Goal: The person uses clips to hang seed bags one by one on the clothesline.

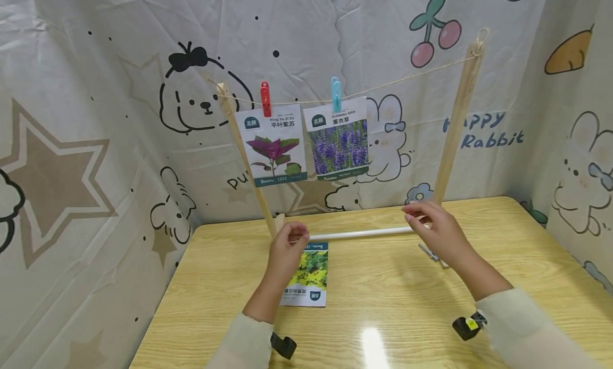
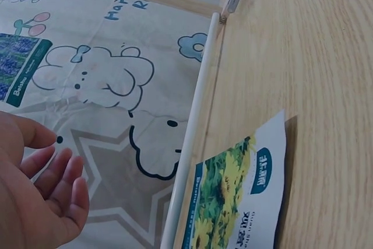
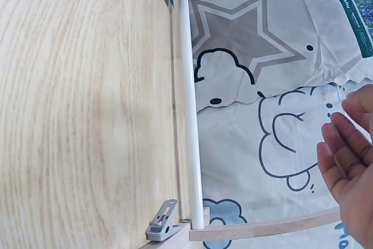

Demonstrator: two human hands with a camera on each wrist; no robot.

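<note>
My left hand (image 1: pixel 296 236) hovers with relaxed fingers and holds nothing, just above the top edge of a yellow-green seed packet (image 1: pixel 306 273) lying flat on the table. The left wrist view shows this hand (image 2: pixel 55 170) empty beside the packet (image 2: pixel 239 196). My right hand (image 1: pixel 416 215) is also empty, fingers loosely extended, near the foot of the right wooden post (image 1: pixel 455 124) and over a grey clothes peg (image 1: pixel 431 252). A white rod (image 1: pixel 364 233) joins the two post bases. That peg (image 3: pixel 162 221) lies by the rod's end.
A string (image 1: pixel 392 83) runs between the left post (image 1: pixel 244 150) and the right post. A red peg (image 1: pixel 265 98) holds a purple-leaf packet (image 1: pixel 274 145) and a blue peg (image 1: pixel 336 93) a lavender packet (image 1: pixel 339 140). Cartoon-print cloth walls surround the wooden table (image 1: pixel 407 305).
</note>
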